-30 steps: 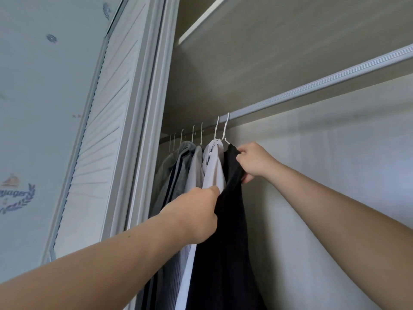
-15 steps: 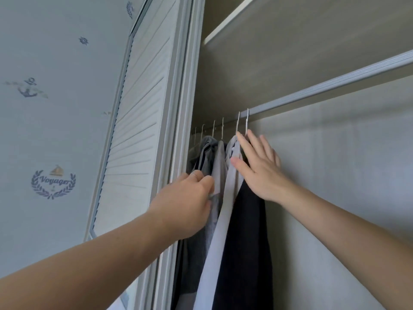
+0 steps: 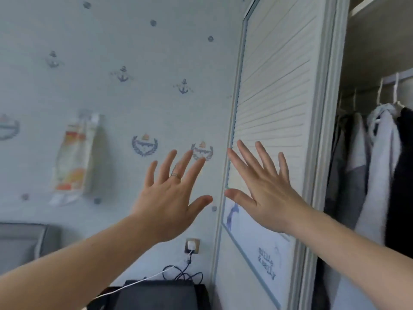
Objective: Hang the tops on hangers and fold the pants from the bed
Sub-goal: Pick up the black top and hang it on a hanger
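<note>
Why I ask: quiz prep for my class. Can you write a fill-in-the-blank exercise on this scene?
1. The left hand and right hand, fingers spread, hold ____.
2. The ring is on the ____ hand.
3. The black top hangs to the ____ of the white top.
Missing words: nothing; left; right.

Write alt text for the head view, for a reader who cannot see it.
Left hand and right hand are held up open and empty, spread wide, near a white louvred wardrobe door. To the right, tops hang on white hangers inside the wardrobe; anchor-patterned wallpaper covers the left.
</note>
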`<state>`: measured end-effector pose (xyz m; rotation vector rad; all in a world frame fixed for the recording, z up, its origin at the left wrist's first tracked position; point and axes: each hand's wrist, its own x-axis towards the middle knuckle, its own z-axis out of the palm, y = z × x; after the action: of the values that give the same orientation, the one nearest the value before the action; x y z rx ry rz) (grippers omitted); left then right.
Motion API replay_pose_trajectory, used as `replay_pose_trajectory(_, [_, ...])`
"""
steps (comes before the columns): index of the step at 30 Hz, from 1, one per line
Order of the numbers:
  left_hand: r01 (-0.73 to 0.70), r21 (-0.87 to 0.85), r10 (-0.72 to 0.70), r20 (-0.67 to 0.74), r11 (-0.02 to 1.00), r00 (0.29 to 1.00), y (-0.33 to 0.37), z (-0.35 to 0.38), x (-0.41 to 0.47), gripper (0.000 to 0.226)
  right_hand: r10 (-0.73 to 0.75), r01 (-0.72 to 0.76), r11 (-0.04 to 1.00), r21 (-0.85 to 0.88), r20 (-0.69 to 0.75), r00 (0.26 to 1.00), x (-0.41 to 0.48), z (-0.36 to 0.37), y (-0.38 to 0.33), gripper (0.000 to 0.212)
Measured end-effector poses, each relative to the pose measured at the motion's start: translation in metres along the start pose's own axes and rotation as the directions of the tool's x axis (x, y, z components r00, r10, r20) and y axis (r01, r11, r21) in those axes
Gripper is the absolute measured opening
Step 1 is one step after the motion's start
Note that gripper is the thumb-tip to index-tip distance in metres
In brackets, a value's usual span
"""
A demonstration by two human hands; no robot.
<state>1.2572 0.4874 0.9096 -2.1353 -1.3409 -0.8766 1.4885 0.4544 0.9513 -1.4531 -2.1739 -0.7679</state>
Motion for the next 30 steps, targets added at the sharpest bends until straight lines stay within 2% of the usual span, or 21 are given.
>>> replay_pose_trajectory(6, [0.198, 0.126, -0.213, 0.113, 0.972, 0.971, -0.121, -0.048, -0.144, 0.079, -0.175, 0.159, 0.966, 0.205, 0.058, 0.983, 0.007, 0.05, -0.165, 0.079])
replay_pose_trajectory(12, [0.409, 0.199, -0.446, 0.202, 0.891, 0.872, -0.201, -0.098, -0.331, 0.076, -0.414, 0.308, 0.816, 0.489, 0.121, 0.902, -0.028, 0.107, -0.347, 0.071])
replay_pose_trajectory(17, [0.607, 0.341, -0.692, 0.26, 0.718, 0.673, -0.225, -0.121, -0.484, 0.078, -0.628, 0.413, 0.665, 0.622, 0.167, 0.76, -0.065, 0.146, -0.479, 0.073])
replay_pose_trajectory(21, [0.73, 0.437, -0.851, 0.238, 0.525, 0.469, -0.229, -0.137, -0.59, 0.08, -0.768, 0.465, 0.524, 0.714, 0.16, 0.62, -0.09, 0.176, -0.566, 0.078])
replay_pose_trajectory(24, [0.788, 0.483, -0.924, 0.217, 0.382, 0.314, -0.225, -0.146, -0.656, 0.078, -0.837, 0.45, 0.434, 0.781, 0.164, 0.521, -0.106, 0.199, -0.623, 0.08])
replay_pose_trajectory(26, [0.804, 0.519, -0.955, 0.205, 0.291, 0.213, -0.223, -0.152, -0.69, 0.08, -0.86, 0.409, 0.393, 0.824, 0.172, 0.481, -0.112, 0.213, -0.655, 0.077])
replay_pose_trajectory(30, [0.822, 0.551, -0.985, 0.163, 0.143, 0.062, -0.237, -0.155, -0.73, 0.079, -0.894, 0.39, 0.349, 0.852, 0.177, 0.412, -0.116, 0.241, -0.713, 0.071])
